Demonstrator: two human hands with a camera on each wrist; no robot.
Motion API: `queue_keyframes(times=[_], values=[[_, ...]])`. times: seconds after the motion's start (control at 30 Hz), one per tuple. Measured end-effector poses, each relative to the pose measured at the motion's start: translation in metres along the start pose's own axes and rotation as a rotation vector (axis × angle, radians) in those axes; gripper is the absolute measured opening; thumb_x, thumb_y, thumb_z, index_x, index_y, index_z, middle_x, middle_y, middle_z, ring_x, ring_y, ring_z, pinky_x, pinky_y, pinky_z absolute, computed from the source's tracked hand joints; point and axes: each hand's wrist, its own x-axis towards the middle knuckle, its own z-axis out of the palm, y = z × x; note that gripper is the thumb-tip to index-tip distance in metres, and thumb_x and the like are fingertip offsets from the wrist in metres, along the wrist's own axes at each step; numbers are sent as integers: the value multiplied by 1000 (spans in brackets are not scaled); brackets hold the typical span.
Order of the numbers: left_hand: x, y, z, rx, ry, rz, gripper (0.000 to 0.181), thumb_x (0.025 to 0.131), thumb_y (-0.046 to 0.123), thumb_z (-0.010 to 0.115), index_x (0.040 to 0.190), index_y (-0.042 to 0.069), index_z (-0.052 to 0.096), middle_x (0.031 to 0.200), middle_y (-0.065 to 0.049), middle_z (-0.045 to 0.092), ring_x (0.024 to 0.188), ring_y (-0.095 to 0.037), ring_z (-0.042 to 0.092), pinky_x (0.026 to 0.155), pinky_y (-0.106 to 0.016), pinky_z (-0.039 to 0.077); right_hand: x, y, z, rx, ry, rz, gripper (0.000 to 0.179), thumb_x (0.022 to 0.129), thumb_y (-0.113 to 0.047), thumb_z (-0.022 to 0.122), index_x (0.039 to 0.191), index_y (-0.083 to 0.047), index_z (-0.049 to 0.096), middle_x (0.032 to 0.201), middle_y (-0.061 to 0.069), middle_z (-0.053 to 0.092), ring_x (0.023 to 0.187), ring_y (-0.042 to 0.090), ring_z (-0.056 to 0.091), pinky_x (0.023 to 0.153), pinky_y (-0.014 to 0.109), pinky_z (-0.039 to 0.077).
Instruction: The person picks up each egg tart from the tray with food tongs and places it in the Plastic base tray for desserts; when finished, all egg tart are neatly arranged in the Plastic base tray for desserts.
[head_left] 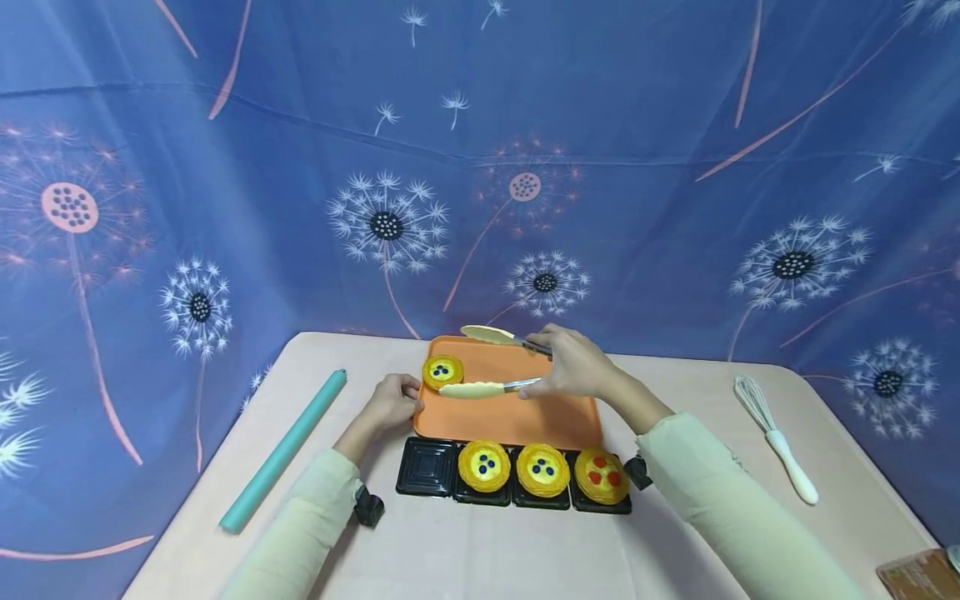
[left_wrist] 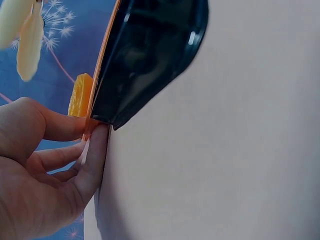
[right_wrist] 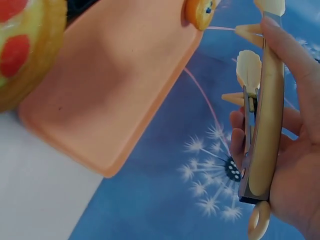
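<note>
My left hand pinches the left edge of an orange tray; the left wrist view shows fingers on both sides of its rim. A small egg tart with blue dots lies in the tray's far left corner. My right hand grips tongs with cream tips above the tray. Their two arms are spread apart, with nothing between them, and the nearer tip overlaps the tart's lower edge in the head view.
Before the tray runs a row of black square containers. Two blue-dotted tarts and a red-topped tart sit in the right-hand ones. A teal roll lies left, a whisk right, and a brown object at the right corner.
</note>
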Motion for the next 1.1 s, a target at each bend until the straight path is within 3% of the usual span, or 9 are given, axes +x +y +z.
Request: queue_keyframes(times=[0.13,0.33,0.6,0.73,0.9,1.1], values=[[0,1,0,-14,-5,-7,29,83,-6,65,112,-7,62,92,-11,58,78,-21,55,60,-28,49,15,-1,12,2,-19,83,100,64,-57,87,137,3,55,128,17,57,114,37,56,90,53,49],[1,2,0,-27,-7,-19,31,82,-6,64,113,-7,61,93,-12,58,79,-22,56,60,-28,50,29,0,33,41,-61,204,102,61,-59,88,139,-2,56,138,19,51,114,36,55,78,43,51],[2,0,-1,-21,-1,-25,31,80,-6,64,111,-6,62,92,-11,59,81,-22,56,63,-28,50,39,0,51,19,-78,183,91,65,-50,90,136,-1,58,122,12,59,104,28,59,81,42,52],[2,1,1,-15,-7,-20,32,79,-5,63,111,-6,62,93,-11,60,81,-22,56,64,-28,49,41,-2,57,22,-75,212,78,66,-46,91,124,-1,66,113,10,61,89,24,57,73,40,50],[1,2,1,3,-4,-20,33,80,-5,63,112,-6,62,93,-10,60,82,-22,56,66,-29,48,43,-5,63,13,-64,215,72,66,-43,92,119,-3,66,113,7,63,82,20,54,70,35,47],[1,0,0,-2,7,-16,33,80,-5,63,112,-6,62,93,-10,60,83,-22,56,67,-29,48,46,-8,64,24,-57,160,56,71,-39,90,113,-5,73,118,7,69,71,16,54,64,32,43]])
